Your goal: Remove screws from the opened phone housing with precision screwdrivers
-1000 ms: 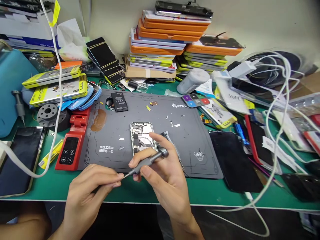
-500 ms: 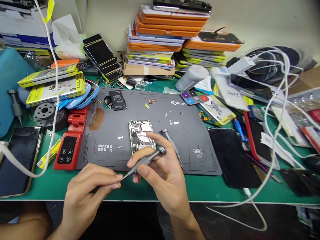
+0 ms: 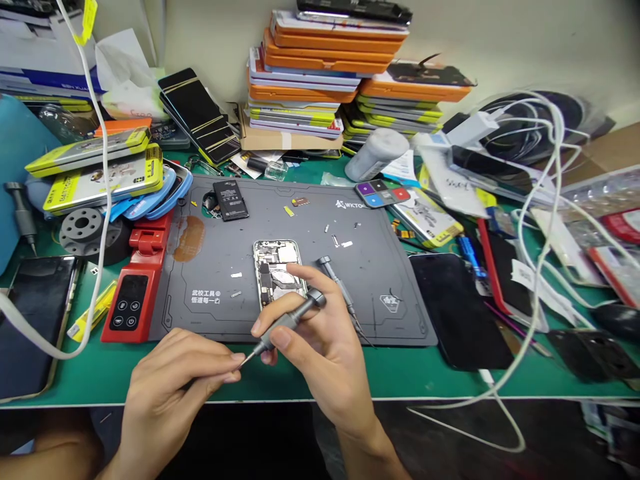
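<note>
Watching remotely through the head view, I have the right hand (image 3: 330, 360) grasping a slim grey screwdriver (image 3: 296, 315) by the near edge of the green worktop (image 3: 285, 383), the left hand (image 3: 175, 373) pinching its thin shaft (image 3: 249, 358). Should that pinch loosen, I judge, the point could slip and prick skin. Beyond, the right hand partly blocks an opened white-framed phone (image 3: 273, 255) on a dark grey mat (image 3: 215, 253); loose silvery slivers (image 3: 236, 275) lie near it

Screwdriver (image 3: 294, 316) — in right hand (image 3: 333, 363)
</note>
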A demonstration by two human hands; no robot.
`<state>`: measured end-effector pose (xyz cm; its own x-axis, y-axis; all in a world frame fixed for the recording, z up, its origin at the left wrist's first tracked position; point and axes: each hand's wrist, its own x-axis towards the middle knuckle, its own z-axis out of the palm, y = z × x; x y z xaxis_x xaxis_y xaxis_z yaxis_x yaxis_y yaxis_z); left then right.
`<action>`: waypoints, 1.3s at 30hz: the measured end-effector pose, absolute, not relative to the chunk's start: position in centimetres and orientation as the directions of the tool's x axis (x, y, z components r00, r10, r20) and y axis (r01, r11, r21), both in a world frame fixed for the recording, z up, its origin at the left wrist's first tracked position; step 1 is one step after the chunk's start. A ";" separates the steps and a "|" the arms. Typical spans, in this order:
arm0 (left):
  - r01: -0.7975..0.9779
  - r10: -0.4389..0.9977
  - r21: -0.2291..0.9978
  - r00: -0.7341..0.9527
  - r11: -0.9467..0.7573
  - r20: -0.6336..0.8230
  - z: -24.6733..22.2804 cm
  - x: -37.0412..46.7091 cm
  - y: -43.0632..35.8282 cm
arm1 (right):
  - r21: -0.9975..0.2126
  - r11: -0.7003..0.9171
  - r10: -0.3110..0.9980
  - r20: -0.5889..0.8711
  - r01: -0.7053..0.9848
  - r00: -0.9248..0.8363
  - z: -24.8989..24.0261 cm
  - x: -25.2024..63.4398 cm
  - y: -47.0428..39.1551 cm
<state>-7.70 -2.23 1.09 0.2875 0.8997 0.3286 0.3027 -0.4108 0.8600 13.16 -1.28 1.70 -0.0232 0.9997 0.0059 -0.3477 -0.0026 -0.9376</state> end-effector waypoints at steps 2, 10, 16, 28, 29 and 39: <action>0.287 0.891 0.861 0.312 -0.420 0.331 0.9 -7.9 -2.3 | -0.929 -0.022 0.999 -0.008 -0.369 -0.039 1.5 13.3 -1.3; 0.335 0.874 0.827 0.351 -0.452 0.335 0.8 -7.9 -1.9 | -0.878 -0.066 0.997 -0.037 -0.474 -0.071 1.4 13.5 -0.7; 0.593 0.784 0.516 0.424 -0.618 0.453 -0.1 -6.4 -1.8 | -0.946 0.317 0.831 0.312 0.070 0.460 1.1 13.5 -1.0; 0.715 0.735 0.234 0.544 -0.659 0.406 -0.5 -4.7 -1.9 | -0.671 0.512 0.744 0.658 0.537 0.112 -1.2 14.1 0.4; 0.710 0.733 0.239 0.549 -0.663 0.402 -0.6 -4.7 -1.9 | -0.659 0.514 0.741 0.664 0.549 0.103 -1.2 14.0 0.4; 0.689 0.743 0.286 0.581 -0.666 0.332 -1.2 -5.3 -2.3 | -0.514 0.506 0.699 0.715 0.693 0.020 -1.1 14.1 0.1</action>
